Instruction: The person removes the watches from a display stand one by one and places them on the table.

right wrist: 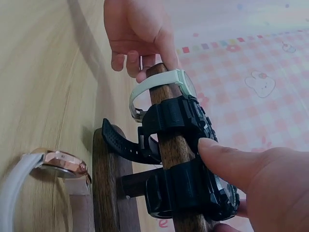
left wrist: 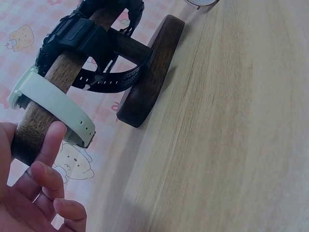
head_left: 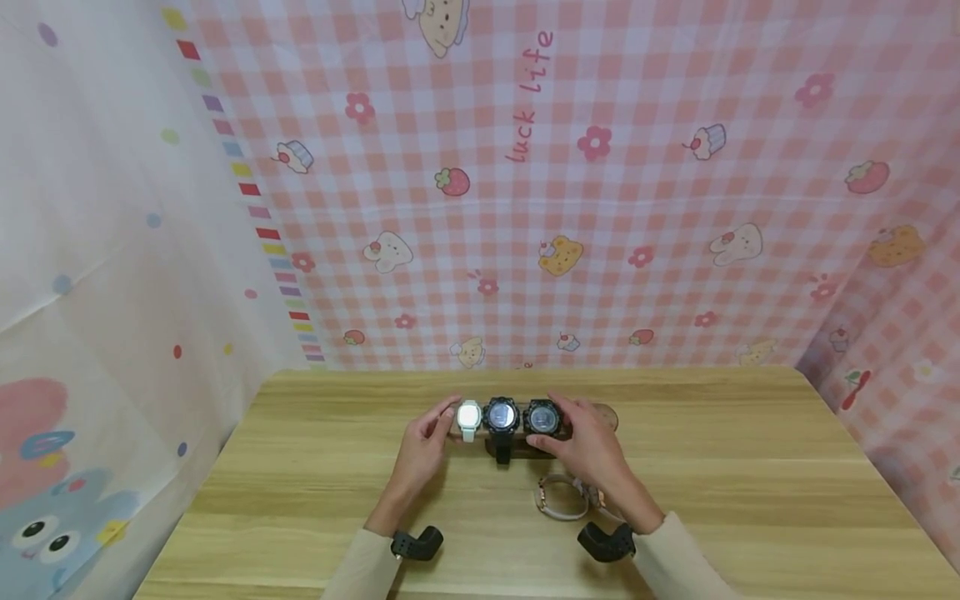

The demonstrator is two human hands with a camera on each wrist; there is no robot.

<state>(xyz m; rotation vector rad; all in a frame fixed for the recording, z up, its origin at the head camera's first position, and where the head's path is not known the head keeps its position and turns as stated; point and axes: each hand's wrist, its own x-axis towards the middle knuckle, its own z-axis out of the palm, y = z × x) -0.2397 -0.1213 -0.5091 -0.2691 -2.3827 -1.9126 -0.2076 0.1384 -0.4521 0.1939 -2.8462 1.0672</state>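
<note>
A dark wooden watch stand (left wrist: 154,72) carries a row of watches on its raised bar. My left hand (head_left: 420,450) holds the bar's left end between thumb and index finger, beside a pale green watch (head_left: 468,415). In the middle hangs a black watch (head_left: 501,414), its strap dangling toward the base. With thumb and fingers on either side, my right hand (head_left: 592,446) grips another black watch (head_left: 542,418) on the bar. Part of that watch is hidden behind the thumb in the right wrist view.
Two light-strapped watches lie on the wooden table (head_left: 300,483) in front of the stand, one a looped watch (head_left: 562,498) and the other partly under my right forearm. A rose-gold case (right wrist: 63,164) shows up close. Behind the table hangs a pink checked cloth (head_left: 525,208).
</note>
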